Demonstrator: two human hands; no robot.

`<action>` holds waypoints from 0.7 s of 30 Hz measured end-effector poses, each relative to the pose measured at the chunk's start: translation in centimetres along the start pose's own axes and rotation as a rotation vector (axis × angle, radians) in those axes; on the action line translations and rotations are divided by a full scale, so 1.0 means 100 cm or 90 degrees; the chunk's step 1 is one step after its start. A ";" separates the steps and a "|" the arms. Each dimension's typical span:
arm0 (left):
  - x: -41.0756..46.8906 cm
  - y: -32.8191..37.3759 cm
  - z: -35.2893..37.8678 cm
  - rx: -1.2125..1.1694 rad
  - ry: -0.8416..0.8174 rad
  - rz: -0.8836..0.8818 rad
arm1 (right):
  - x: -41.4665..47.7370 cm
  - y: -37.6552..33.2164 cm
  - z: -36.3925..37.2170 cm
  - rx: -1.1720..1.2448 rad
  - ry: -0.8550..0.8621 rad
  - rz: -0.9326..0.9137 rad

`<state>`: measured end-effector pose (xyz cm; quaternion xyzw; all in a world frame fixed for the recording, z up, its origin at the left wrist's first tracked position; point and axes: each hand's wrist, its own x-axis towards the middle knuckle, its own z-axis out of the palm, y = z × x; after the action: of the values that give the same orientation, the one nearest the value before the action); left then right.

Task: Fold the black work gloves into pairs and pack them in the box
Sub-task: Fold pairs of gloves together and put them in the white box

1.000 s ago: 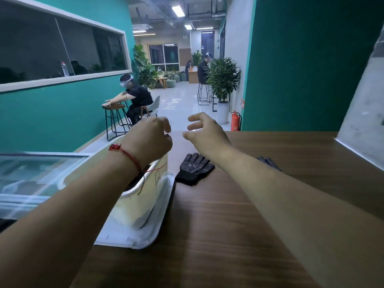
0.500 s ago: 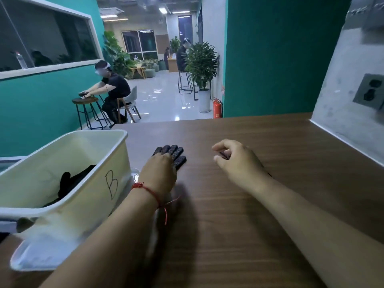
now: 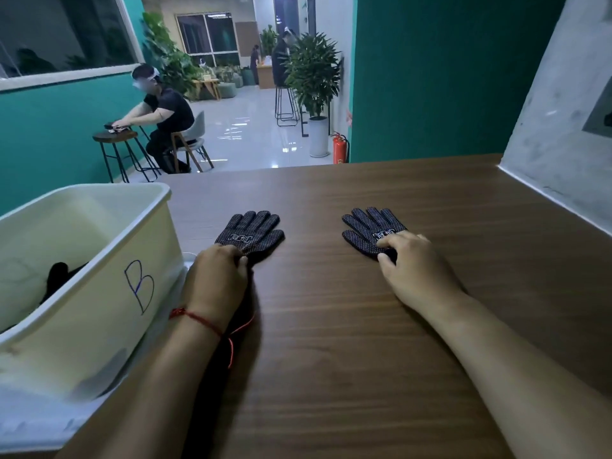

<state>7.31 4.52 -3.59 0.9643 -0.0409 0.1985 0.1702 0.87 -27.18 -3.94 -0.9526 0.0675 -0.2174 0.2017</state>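
- Head view, the holds: the left hand (image 3: 215, 276) curls its fingers over the cuff of the left glove (image 3: 253, 231), and the right hand (image 3: 419, 271) pinches the cuff of the right glove (image 3: 369, 228). Both holds are narrow and sit at the wrist end only, so a quick lift probably lets the limp glove fingers flop and crease.
- Head view, the layout: both gloves lie flat on the table (image 3: 331, 359), dotted side up, fingers pointing away, well apart from each other. Pairing them likely means carrying one across. If it lands skewed, the pair folds crooked.
- Head view, matching: both show the dotted face, so sliding one straight onto the other may leave the thumbs on opposite sides. One probably needs turning over.
- Head view, the box (image 3: 99, 293): it stands just beside the left hand, is marked B, and holds some black fabric (image 3: 58, 279). The left forearm runs close along its wall, and a sideways swing could nudge it on the white lid (image 3: 33, 422) beneath.
- Head view, packing: a loosely folded pair may spring open once dropped in.
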 end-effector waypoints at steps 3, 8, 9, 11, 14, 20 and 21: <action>-0.001 0.000 0.002 0.006 0.009 0.013 | 0.000 -0.002 -0.001 -0.013 0.021 0.005; -0.007 0.012 -0.006 -0.046 0.101 0.049 | -0.001 -0.007 -0.003 -0.031 0.035 0.019; -0.011 0.018 -0.010 -0.068 0.122 0.077 | -0.001 -0.008 -0.004 -0.033 0.035 0.021; -0.021 0.031 -0.017 -0.108 0.113 0.169 | -0.002 -0.009 -0.004 -0.035 0.035 0.022; -0.039 0.052 -0.023 -0.151 -0.015 0.308 | -0.003 -0.010 -0.007 -0.018 0.061 0.020; -0.054 0.069 -0.022 -0.275 -0.182 0.406 | -0.005 -0.016 -0.010 -0.006 0.149 -0.030; -0.052 0.067 -0.020 -0.272 -0.147 0.397 | -0.005 -0.017 -0.011 -0.001 0.163 -0.037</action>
<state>0.84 -0.97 -1.82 0.8646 -0.3907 0.1181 0.2930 -0.05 -25.95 -2.51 -0.9189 0.0656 -0.3427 0.1842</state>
